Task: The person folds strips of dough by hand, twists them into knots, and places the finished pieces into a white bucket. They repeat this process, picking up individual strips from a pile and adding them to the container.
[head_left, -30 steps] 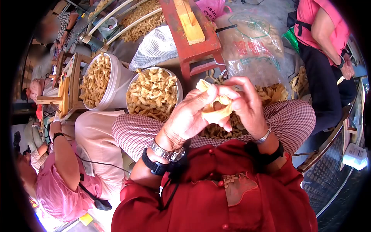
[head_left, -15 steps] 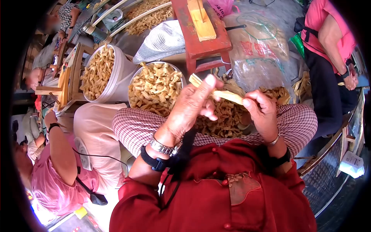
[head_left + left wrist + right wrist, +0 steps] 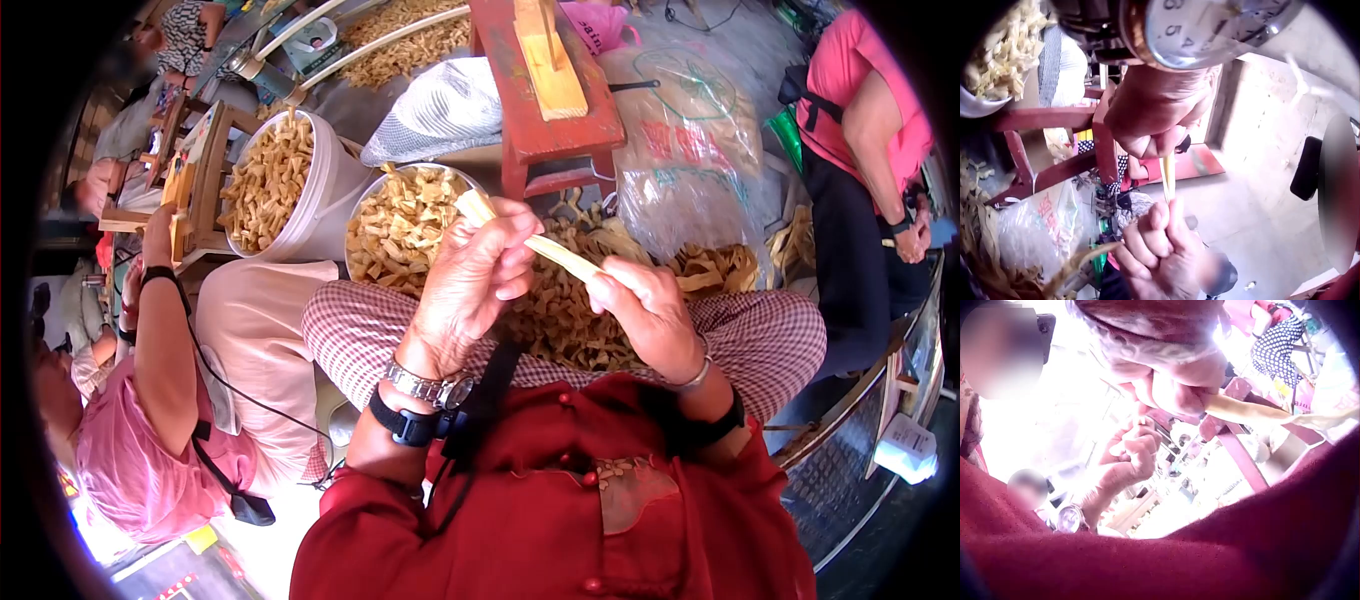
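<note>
Strip section (image 3: 562, 257) between pinching left grip (image 3: 468, 275) and right grip (image 3: 650, 312) escapes right-wrist view.

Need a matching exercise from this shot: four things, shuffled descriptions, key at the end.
Things
1. strip
2. stool
3. trousers
4. clear bag

Descriptions
A. checked
B. red and green print
C. held by the left hand and the right hand
D. red, with a wood piece on top

Pairs: 1-C, 2-D, 3-A, 4-B
</note>
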A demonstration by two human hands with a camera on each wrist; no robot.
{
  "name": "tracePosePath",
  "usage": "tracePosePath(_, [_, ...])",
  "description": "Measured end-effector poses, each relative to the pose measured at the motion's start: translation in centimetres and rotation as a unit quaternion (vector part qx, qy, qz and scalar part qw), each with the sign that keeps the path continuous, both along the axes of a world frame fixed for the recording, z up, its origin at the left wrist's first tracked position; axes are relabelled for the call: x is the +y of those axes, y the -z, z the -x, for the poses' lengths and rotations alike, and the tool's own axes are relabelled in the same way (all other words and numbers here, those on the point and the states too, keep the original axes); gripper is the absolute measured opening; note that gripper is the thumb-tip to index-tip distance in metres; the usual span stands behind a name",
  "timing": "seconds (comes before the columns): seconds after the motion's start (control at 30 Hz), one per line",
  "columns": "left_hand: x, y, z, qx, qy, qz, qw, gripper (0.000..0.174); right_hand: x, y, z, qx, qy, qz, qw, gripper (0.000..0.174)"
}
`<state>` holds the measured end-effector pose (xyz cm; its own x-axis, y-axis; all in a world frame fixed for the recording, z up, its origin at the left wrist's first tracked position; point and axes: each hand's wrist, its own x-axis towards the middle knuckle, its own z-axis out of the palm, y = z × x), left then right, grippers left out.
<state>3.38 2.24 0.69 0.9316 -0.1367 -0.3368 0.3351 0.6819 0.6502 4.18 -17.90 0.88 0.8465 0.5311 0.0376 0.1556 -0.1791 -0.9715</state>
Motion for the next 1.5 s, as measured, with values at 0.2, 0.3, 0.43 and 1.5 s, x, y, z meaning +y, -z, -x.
tracePosePath(0.2, [0.9, -2.1, -3.8, -0.051, 0.008, -0.034, 0.998, 0.008, 0.0, -2.8, -4.6, -0.087, 0.04, 0.049, 0.994, 0.03])
tracePosePath(0.3, [0.0, -3.5, -8.2, -0.101, -0.038, -0.177, 0.978, 0.011, 0.4, -2.8, -9.1, -0.166, 0.092, 0.089, 0.978, 0.028])
tracePosePath(0.43, [-0.2, -4.9, -13.0, -0.128, -0.058, -0.167, 0.976, 0.011, 1.2, -2.8, -14.7, -0.265, 0.154, 0.12, 0.944, 0.026])
tracePosePath(1.5, [-5.4, -1.8, -0.3, 0.152, 0.316, -0.132, 0.927, 0.052, 6.2, -0.2, 4.3, -0.334, -0.086, -0.152, 0.926, 0.008])
